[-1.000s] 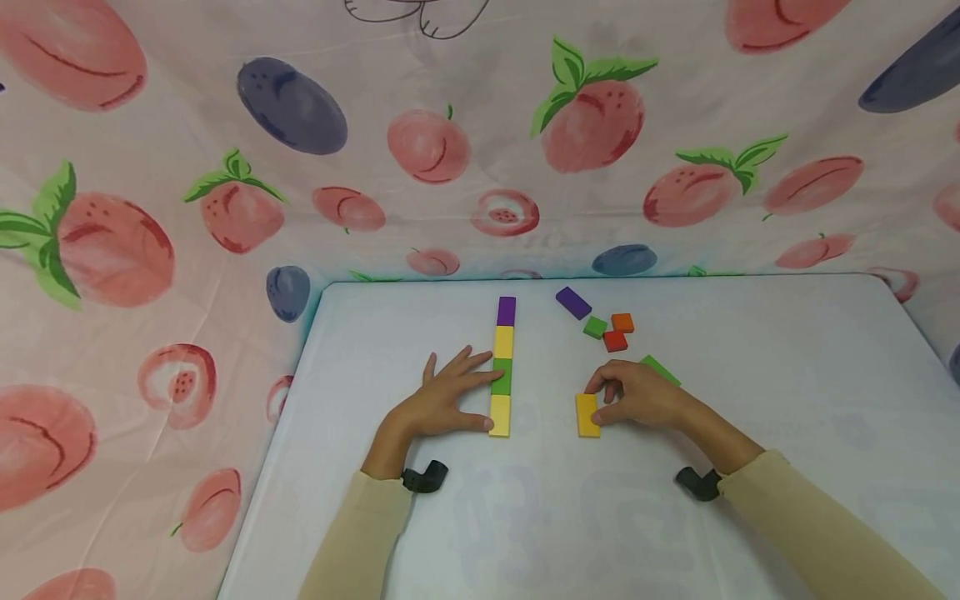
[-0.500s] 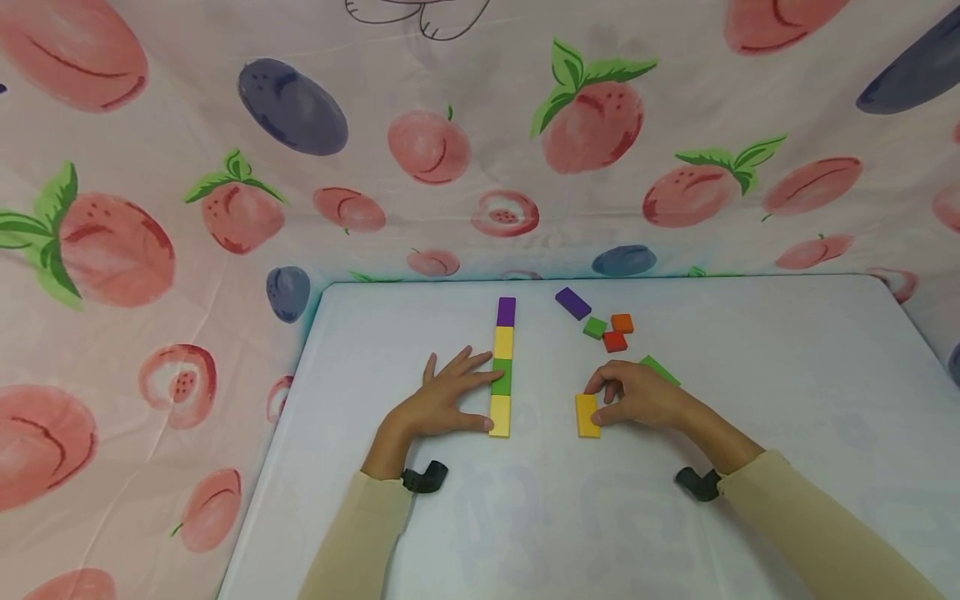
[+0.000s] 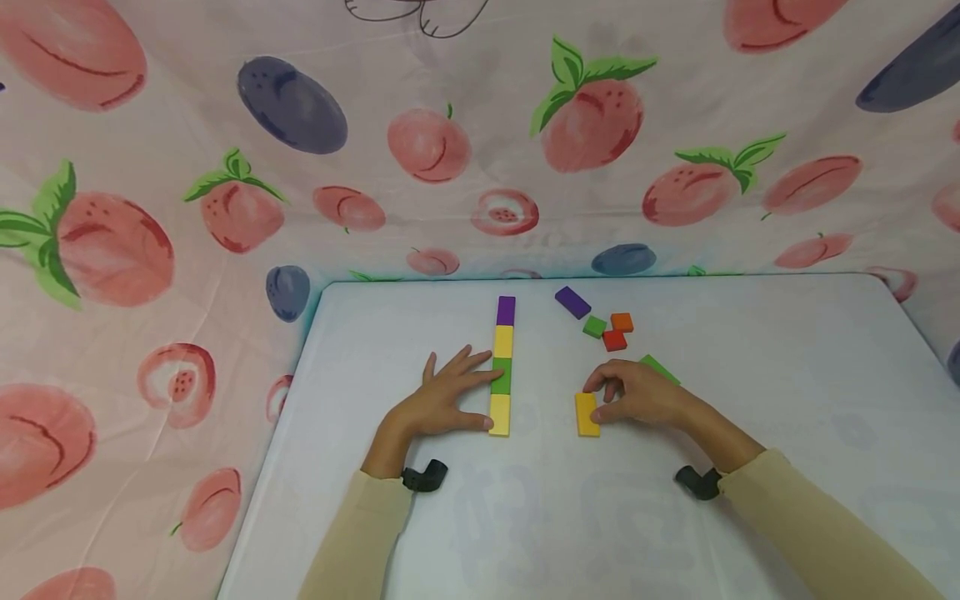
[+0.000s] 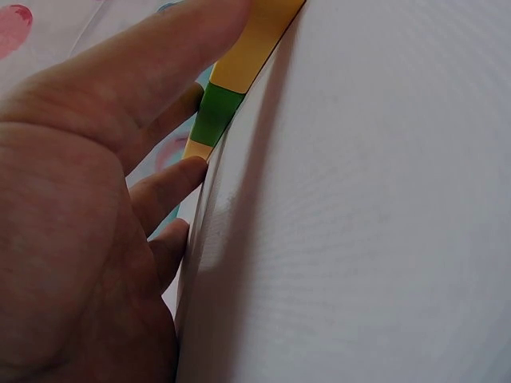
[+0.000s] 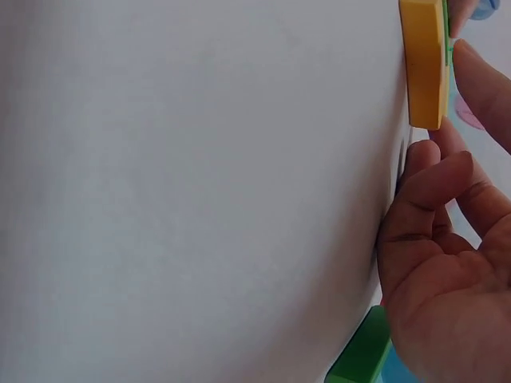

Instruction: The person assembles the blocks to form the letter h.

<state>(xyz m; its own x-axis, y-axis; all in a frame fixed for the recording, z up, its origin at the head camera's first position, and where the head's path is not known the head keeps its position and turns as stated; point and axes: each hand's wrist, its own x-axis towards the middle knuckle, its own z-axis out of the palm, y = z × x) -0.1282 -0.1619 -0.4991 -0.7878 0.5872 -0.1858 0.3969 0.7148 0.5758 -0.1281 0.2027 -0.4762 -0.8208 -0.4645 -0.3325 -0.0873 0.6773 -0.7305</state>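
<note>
In the head view, a straight row of flat blocks runs away from me: a purple block [image 3: 506,311], a yellow block [image 3: 503,342], a green block [image 3: 501,377] and a pale yellow block [image 3: 499,415] nearest. My left hand [image 3: 438,400] rests at the row's left side, fingers spread, index fingertip on the green block and thumb on the pale yellow one. To the right, my right hand [image 3: 641,393] pinches an orange-yellow block [image 3: 587,415] between thumb and index finger, the thumb at its right side. That block appears at the top of the right wrist view, its other fingers curled below.
Behind the right hand lie a loose purple block [image 3: 573,302], a small green block [image 3: 595,327], an orange block [image 3: 622,322] and a red block [image 3: 615,340]. A longer green block [image 3: 660,369] is partly covered by that hand. Fruit-printed cloth [image 3: 450,83] rises behind the white table [image 3: 787,375].
</note>
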